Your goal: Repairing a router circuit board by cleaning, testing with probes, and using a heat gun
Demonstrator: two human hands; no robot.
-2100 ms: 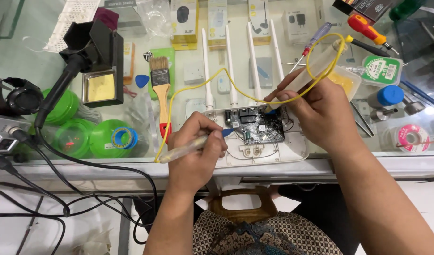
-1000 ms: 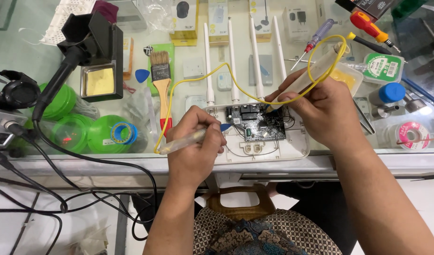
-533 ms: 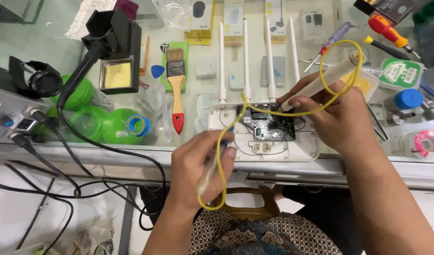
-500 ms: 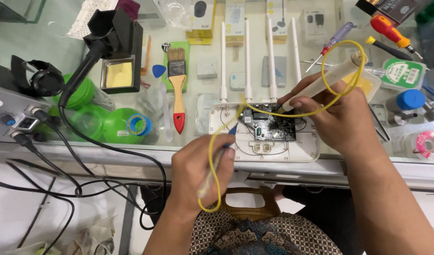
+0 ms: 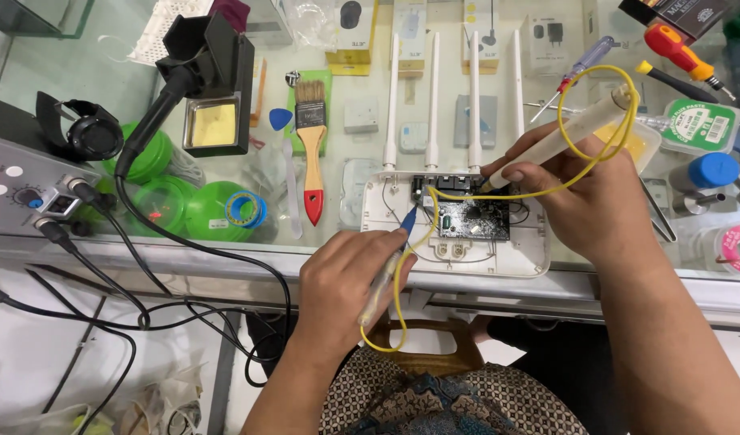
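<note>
Since half a second ago the view has barely shifted; the yellow wire loop has settled slightly and both probes sit close to where they were over the dark rectangular circuit board [image 5: 474, 218], which lies bare inside the opened white plastic router shell [image 5: 531, 256] with four upright antennas, at the near edge of the glass desk [image 5: 225, 251].

Everything turns on that board. The left hand [image 5: 350, 278] lies just below and to the left of it, closed around a pale slim probe with a blue tip [image 5: 384, 272]; the probe's long axis runs up and right, its tip at the board's left edge. The right hand [image 5: 591, 201] lies to the right of the board, wrapped around a cream pen-shaped probe [image 5: 557, 143] whose long axis slants down and left, its tip at the board's upper right corner. The right hand's probe looks the nearer to the board's surface, though whether either tip touches I cannot tell.

A thin yellow wire [image 5: 579, 153] joins the two probes, looping above the right hand and sagging below the left. Well left of the board lies a wooden brush with a red-tipped handle [image 5: 311, 153].
</note>
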